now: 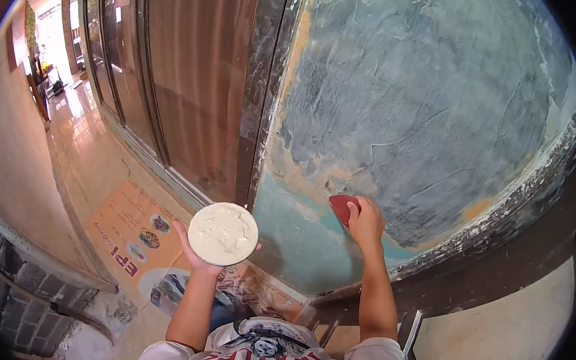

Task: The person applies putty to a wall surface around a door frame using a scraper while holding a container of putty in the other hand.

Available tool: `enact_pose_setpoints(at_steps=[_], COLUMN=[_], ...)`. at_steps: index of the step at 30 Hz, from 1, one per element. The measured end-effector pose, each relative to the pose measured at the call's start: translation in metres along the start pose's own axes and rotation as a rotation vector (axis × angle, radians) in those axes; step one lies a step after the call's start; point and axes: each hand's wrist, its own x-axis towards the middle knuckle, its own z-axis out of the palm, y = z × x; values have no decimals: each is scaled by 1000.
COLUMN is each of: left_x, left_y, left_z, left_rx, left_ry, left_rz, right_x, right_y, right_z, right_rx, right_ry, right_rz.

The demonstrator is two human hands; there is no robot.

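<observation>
My left hand [194, 256] carries a round tub of cream-coloured putty [223, 234] from below, its thumb and fingertips showing at the sides. The putty fills the tub nearly to the rim and its surface is ridged. In my right hand [368, 223] is a dark red, flat putty spreader [342, 210], pinched between thumb and fingers. Its edge is at the wall [415, 115], by a patch where grey coating meets bare beige and turquoise paint. Whether fresh putty lies under the spreader is hard to make out.
Left of the wall stands a brown wooden door [198, 71] in a dark frame. An orange printed sheet [126, 218] covers part of the floor. Dark trim [484, 263] curves along the wall's right and lower edge. Grey blocks [21, 304] are at lower left; a tiled passage [76, 123] runs back.
</observation>
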Motion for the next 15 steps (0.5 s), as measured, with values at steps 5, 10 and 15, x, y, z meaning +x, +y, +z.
enact_pose_setpoints(at_steps=[5,10,15], left_x=[1,3,4], left_y=[-2,-3,-8], left_z=[3,2,2], left_rx=[-111,-13,-31], left_ry=[5,-20,2], left_rz=[-1,0,-6], right_x=[0,0,-8], right_y=[-9,1,2], right_z=[2,-5,14], right_rx=[-107,7,-66], right_ry=[-52,46,-66], right_rz=[42,-69,-73])
